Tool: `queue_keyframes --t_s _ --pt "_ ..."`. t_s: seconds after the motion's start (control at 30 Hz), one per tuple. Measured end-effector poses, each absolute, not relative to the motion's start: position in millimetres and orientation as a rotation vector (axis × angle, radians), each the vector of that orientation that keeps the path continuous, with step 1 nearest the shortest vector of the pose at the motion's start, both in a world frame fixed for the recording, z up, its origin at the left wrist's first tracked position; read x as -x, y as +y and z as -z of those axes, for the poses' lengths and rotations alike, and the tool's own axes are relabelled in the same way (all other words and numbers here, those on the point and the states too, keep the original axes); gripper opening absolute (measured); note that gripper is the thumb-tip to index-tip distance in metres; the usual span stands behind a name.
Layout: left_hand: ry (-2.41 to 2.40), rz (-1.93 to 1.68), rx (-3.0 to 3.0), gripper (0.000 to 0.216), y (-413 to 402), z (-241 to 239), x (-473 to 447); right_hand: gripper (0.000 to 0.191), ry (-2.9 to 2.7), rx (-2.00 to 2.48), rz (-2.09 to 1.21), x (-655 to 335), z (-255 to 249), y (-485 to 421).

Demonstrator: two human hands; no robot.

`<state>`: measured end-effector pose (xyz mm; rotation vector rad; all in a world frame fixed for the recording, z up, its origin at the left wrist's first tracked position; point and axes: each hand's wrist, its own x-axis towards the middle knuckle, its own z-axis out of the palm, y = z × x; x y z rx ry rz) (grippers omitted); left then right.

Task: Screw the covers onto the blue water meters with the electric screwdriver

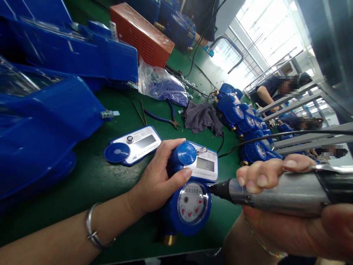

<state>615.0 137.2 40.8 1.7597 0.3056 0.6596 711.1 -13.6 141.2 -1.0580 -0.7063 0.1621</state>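
Observation:
A blue water meter with a round dial and brass thread stands at the table's near side. Its upper part is a white-faced display module with a small screen and a round blue cap. My left hand is closed around the module's left side, the thumb across its lower edge. In my right hand is a grey and black electric screwdriver. Its black tip meets the meter's right side between module and dial; the bit itself is hidden. Left of the meter lies a second display cover.
Pliers, a grey cloth and a plastic bag of blue parts lie beyond the meter. An orange metal box stands behind. Large blue housings crowd the left; more meters line the right. A black cable crosses there. Co-workers sit beyond.

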Motion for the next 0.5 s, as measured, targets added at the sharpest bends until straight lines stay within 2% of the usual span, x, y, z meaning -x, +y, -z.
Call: queue_keyframes --t_s 0.5 --pt "0.325 -0.654 -1.804 0.053 136.2 -43.8 -614.3 0.04 -0.721 1.113 -0.033 -711.1 -143.2 -8.0"
